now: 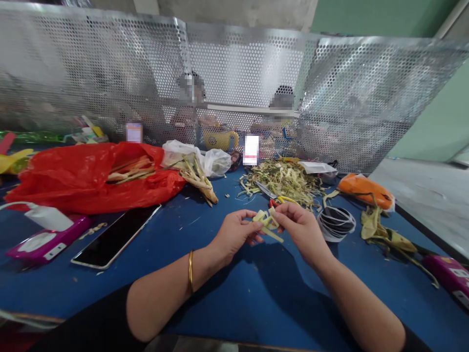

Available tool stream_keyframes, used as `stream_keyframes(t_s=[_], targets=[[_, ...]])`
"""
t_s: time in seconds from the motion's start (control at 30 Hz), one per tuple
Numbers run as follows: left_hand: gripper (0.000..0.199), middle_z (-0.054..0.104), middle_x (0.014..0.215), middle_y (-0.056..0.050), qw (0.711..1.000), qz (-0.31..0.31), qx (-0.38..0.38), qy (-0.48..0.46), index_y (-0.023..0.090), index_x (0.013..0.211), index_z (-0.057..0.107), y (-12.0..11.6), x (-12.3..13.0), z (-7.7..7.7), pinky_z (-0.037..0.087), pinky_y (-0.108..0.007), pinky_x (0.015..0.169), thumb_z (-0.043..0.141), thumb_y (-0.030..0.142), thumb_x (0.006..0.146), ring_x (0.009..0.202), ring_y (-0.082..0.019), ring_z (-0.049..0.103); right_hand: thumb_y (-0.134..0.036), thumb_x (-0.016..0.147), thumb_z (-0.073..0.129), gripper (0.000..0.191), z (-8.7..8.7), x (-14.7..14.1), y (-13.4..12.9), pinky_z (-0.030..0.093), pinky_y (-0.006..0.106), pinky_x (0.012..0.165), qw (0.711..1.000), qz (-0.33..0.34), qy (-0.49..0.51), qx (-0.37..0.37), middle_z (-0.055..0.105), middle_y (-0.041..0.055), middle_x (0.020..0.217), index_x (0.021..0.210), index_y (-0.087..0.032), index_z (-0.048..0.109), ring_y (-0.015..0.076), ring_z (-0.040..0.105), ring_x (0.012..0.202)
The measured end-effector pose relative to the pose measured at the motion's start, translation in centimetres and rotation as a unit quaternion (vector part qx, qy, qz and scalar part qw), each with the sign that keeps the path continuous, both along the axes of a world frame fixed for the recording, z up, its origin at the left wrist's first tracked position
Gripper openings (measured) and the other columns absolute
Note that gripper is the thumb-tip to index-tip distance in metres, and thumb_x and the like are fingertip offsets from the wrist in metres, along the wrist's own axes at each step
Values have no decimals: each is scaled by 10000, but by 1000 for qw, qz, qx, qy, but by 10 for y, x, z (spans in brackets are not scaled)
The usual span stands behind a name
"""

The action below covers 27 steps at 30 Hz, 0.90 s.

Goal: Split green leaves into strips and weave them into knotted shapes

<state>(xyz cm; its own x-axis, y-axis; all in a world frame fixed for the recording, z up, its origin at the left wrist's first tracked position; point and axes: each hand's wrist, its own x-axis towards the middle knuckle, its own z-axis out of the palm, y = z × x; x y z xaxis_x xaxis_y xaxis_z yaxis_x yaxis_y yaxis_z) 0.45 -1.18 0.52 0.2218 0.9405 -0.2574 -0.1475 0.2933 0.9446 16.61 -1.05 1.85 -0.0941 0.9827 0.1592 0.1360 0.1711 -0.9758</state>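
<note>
Pale green-yellow plant strips [271,234], looped or folded together, are held up between my two hands above the blue table. My left hand [240,231] pinches them from the left, thumb against fingers. From the right, my right hand [296,226] grips an upright end of a strip between thumb and fingers. Just beyond lie scissors [264,189] with their blades toward the back left, beside a tool with red and yellow handles [280,201]. A large heap of similar cut strips [287,178] sits behind them.
A red plastic bag [73,178] with dried husks, a phone [117,237] and a magenta power strip [69,239] lie left. A coil of cord [336,225], an orange packet [366,191] and dry leaves [388,232] lie right. A perforated metal screen [242,63] stands behind; people sit beyond it.
</note>
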Motion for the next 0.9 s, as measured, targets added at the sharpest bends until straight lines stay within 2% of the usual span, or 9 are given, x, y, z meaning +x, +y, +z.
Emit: stream_keyframes(t_s=[0.17,0.3,0.5,0.7,0.9], targets=[[184,687,621,-44,999,14,21,20,86,924,631,0,1,0,431,-160,453,670,137,752,480,-95,609,-358,726,657,201,-5,1,1,392,231,486,996,-11,-82,-20,560,-26,580,682,-166,614,102,496,495],[185,684,618,-39,998,22,40,43,84,918,635,0,2,-1,459,-169,483,676,135,745,495,-100,620,-350,712,644,198,-8,2,2,367,228,468,994,0,-97,-56,548,-31,554,661,-160,619,93,480,473],[194,666,601,-16,995,26,73,58,101,874,658,-2,3,-3,481,-183,510,717,184,709,505,-104,621,-304,654,681,157,-6,1,2,369,218,470,993,3,-62,-104,561,-32,561,646,-151,645,80,476,470],[168,655,585,0,994,31,90,55,114,850,654,-4,4,-5,483,-183,512,706,183,706,518,-108,625,-334,590,725,203,-1,0,2,384,216,467,987,11,-5,-163,571,-18,527,588,-143,654,73,449,461],[172,659,594,-3,994,30,91,51,120,846,651,-4,5,-7,494,-195,525,709,192,701,523,-111,626,-340,568,729,219,-2,0,2,383,208,467,985,12,3,-175,574,-8,535,588,-134,657,73,454,478]])
